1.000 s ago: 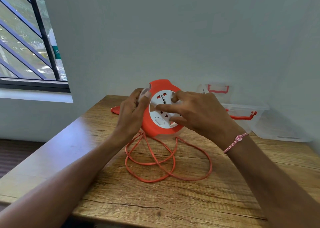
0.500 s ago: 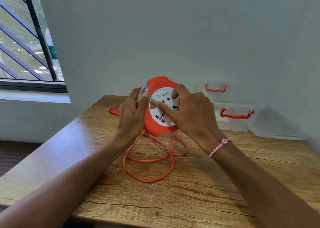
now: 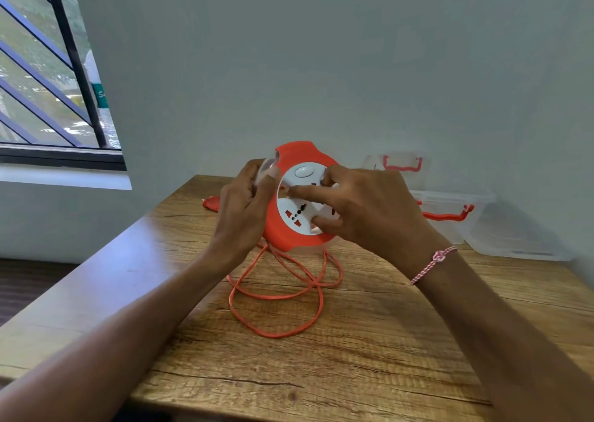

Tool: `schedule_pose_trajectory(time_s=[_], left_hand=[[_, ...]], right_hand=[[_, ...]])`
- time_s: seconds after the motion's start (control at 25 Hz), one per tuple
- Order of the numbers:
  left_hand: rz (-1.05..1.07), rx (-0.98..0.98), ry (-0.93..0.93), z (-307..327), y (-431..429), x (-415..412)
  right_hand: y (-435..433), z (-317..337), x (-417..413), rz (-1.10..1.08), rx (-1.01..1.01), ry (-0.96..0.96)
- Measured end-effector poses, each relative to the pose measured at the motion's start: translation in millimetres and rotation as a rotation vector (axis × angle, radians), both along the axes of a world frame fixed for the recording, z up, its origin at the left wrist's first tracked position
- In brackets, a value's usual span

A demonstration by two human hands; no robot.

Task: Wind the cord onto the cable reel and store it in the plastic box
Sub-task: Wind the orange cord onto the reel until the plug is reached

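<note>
An orange cable reel [image 3: 300,155] with a white socket face is held upright above the wooden table [image 3: 369,351]. My left hand [image 3: 244,209] grips its left rim. The fingers of my right hand [image 3: 363,212] are pressed on the white face. Loose loops of orange cord [image 3: 273,296] hang from under the reel and lie on the table. A clear plastic box [image 3: 450,209] with orange handles stands at the back right against the wall. The cord's orange plug end [image 3: 210,204] shows behind my left hand.
A clear lid [image 3: 401,164] with an orange handle leans on the wall behind the box. Another clear lid [image 3: 520,245] lies flat at the far right. A barred window [image 3: 48,78] is at the left. The table's left edge drops to the floor.
The white face has turned, its round button going from the bottom to the top. The cord loops on the table have grown smaller and drawn toward the reel.
</note>
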State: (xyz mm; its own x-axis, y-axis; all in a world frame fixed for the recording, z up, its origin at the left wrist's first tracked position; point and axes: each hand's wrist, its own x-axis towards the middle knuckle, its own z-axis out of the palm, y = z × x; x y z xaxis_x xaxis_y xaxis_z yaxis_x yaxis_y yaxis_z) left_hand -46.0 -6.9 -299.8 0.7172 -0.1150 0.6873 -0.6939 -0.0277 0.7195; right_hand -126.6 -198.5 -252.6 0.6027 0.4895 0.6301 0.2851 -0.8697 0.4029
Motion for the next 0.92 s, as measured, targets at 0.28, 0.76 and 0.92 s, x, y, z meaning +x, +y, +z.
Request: schedule_pose_trajectory(time_s=[0.28,0.76,0.92], left_hand=[[0.048,0.028,-0.060,-5,-5,-4],[0.001,0.030,0.050,2,7,11],[-0.035,0.047,0.036,-1,2,7]], right_hand=[[31,-15,6,-0.104,0.801,0.007],[-1,6,1,-0.040,-0.035,0.175],[-2,4,-1,-0.025,-0.063,0.057]])
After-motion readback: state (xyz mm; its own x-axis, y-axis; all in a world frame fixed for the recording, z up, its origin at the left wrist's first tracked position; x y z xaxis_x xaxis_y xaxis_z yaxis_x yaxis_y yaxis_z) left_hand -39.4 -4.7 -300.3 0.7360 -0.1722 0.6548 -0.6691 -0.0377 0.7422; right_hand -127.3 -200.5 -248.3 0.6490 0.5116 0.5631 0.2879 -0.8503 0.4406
